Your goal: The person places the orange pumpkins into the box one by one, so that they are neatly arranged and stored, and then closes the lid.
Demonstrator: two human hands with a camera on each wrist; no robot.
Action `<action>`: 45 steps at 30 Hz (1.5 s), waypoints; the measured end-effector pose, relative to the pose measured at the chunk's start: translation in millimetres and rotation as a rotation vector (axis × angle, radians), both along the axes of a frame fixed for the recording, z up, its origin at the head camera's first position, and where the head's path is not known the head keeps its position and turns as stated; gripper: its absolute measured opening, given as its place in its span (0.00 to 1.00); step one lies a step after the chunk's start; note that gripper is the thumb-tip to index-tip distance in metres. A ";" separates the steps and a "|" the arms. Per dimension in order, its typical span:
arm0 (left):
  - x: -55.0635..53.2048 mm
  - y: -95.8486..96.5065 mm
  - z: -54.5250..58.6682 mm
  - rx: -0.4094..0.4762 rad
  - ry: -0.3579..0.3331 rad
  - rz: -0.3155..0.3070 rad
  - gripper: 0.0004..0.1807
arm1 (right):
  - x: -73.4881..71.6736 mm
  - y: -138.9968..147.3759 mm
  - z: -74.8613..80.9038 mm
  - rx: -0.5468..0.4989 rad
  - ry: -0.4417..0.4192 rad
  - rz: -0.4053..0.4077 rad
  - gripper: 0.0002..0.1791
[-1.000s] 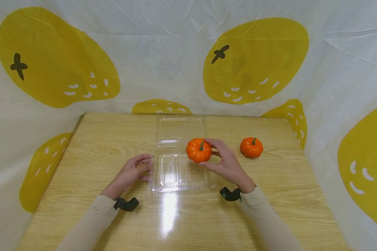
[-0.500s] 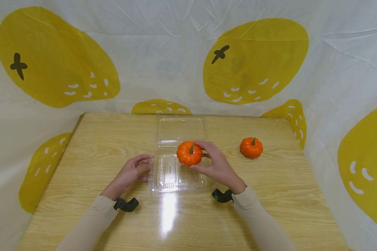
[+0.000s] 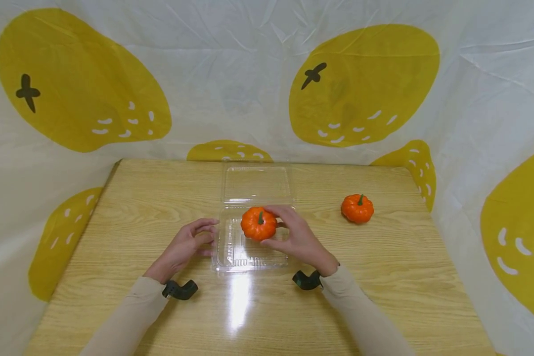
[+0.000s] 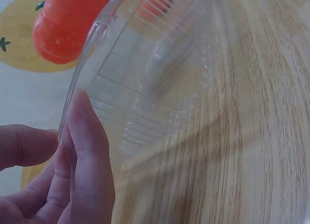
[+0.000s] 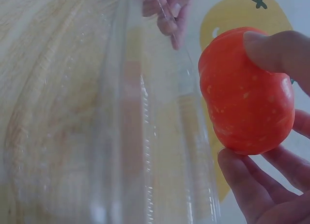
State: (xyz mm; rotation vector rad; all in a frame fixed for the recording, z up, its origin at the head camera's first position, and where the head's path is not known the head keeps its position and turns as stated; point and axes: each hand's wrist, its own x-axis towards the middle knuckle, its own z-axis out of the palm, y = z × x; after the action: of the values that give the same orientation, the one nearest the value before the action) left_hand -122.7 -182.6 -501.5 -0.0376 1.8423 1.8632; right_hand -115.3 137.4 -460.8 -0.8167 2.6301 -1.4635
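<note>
My right hand [image 3: 300, 242] holds a small orange pumpkin [image 3: 252, 225] with a green stem above the base of a clear plastic clamshell container [image 3: 224, 249]. In the right wrist view the thumb lies on one side of the pumpkin [image 5: 244, 100] and the fingertips [image 5: 232, 161] on the other; the container wall [image 5: 160, 136] stands beside it. My left hand [image 3: 184, 247] is at the container's left edge. Up close, in the left wrist view, its thumb and fingers [image 4: 89, 156] pinch the thin rim of the container [image 4: 140, 93]. The lid [image 3: 256, 183] lies folded back, away from me.
A second orange pumpkin [image 3: 357, 208] sits on the wooden table [image 3: 382, 277] to the right of the container. White cloth with yellow fruit shapes [image 3: 365, 84] hangs behind the table and at both sides. Each wrist carries a dark curved mount [image 3: 307, 280].
My right hand has carried the pumpkin leftward and slightly towards me, from the container's right part to over its middle. The left hand has stayed at the left rim.
</note>
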 end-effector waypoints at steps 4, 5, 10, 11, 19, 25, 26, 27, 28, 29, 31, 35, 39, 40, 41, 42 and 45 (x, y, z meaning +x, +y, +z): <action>0.0 0.8 0.2 0.002 0.003 0.003 0.28 | -0.1 -4.2 -2.1 0.020 -0.025 0.003 0.43; 0.1 1.0 0.4 0.005 0.004 0.004 0.28 | -0.1 -5.2 -2.6 0.026 -0.034 0.003 0.44; 0.4 1.5 1.2 0.007 0.005 0.004 0.28 | -0.4 -10.0 -6.1 0.051 -0.066 0.005 0.44; 0.5 1.5 1.4 0.006 0.004 0.004 0.28 | -0.5 -10.9 -7.0 0.057 -0.065 0.009 0.44; 0.0 1.4 2.1 -0.011 0.007 -0.002 0.28 | 0.3 -16.8 -11.0 0.085 -0.119 0.025 0.44; -0.6 1.8 1.5 -0.013 0.004 -0.001 0.28 | 1.2 -20.4 -11.9 0.136 -0.160 0.023 0.44; -0.7 1.9 1.5 -0.013 0.006 -0.002 0.28 | 1.4 -20.9 -11.9 0.149 -0.158 0.022 0.44; -0.8 2.1 1.5 -0.014 0.005 -0.001 0.28 | 1.4 -21.4 -12.0 0.158 -0.160 0.024 0.44; -0.9 2.2 1.5 -0.014 0.004 0.000 0.28 | 1.4 -21.9 -12.4 0.166 -0.157 0.025 0.44; -0.9 2.3 1.4 -0.015 0.004 0.000 0.28 | 1.4 -22.3 -12.7 0.175 -0.156 0.026 0.44; -1.1 2.4 1.5 -0.018 0.005 0.000 0.28 | 1.2 -23.1 -13.7 0.189 -0.155 0.032 0.44; -1.3 2.5 1.8 -0.028 0.003 0.002 0.27 | -0.3 -25.1 -16.5 0.220 -0.152 0.043 0.43; -1.5 2.4 2.4 -0.041 0.005 -0.001 0.27 | -1.2 -26.6 -17.9 0.244 -0.151 0.052 0.43; -1.7 2.5 2.6 -0.043 0.007 -0.003 0.27 | -1.2 -26.7 -17.9 0.246 -0.153 0.055 0.43; -1.9 2.5 2.7 -0.047 0.009 -0.005 0.27 | -1.3 -27.0 -18.2 0.253 -0.156 0.057 0.43; -2.1 2.7 2.9 -0.050 0.011 -0.005 0.27 | -1.4 -27.3 -18.4 0.257 -0.160 0.060 0.43; -2.5 3.0 3.2 -0.053 0.013 -0.007 0.27 | -1.9 -28.6 -20.0 0.265 -0.165 0.068 0.43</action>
State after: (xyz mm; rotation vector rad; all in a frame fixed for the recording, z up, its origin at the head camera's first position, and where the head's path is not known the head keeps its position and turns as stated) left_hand -125.2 -179.6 -498.3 -0.0378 1.8988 1.8138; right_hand -117.2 108.7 -480.8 -0.7173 2.5684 -1.0837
